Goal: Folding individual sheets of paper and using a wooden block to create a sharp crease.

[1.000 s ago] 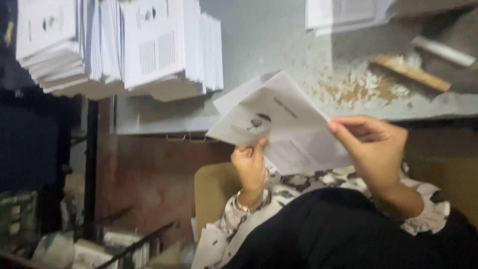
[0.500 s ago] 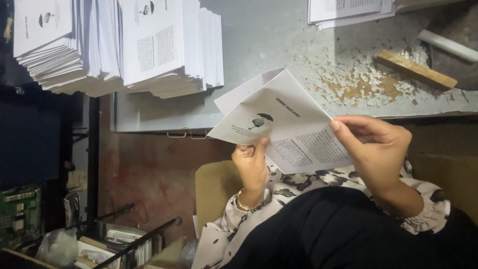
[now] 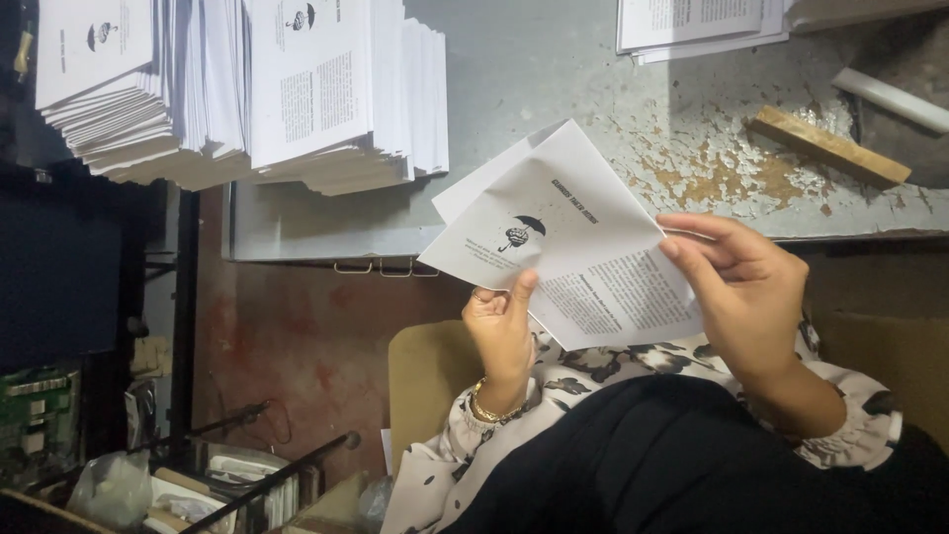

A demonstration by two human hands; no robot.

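Note:
I hold a white printed sheet [image 3: 568,242] with a small black umbrella picture and blocks of text, partly folded, above my lap at the table's front edge. My left hand [image 3: 501,331] pinches its lower left edge with the thumb on top; a gold bracelet circles that wrist. My right hand [image 3: 743,292] grips the sheet's right side, fingers pressing along the fold. Both sleeves are white with a dark floral print.
A worn grey metal table [image 3: 554,79] with flaking paint carries tall stacks of the same printed sheets [image 3: 247,89] at the left and another pile [image 3: 692,22] at the top right. A wooden stick [image 3: 828,146] and a white tube [image 3: 895,99] lie right. Clutter fills the floor at lower left.
The view has shifted slightly. My hands have kept hold of the sheet and the right fingers have moved a little along its folded edge.

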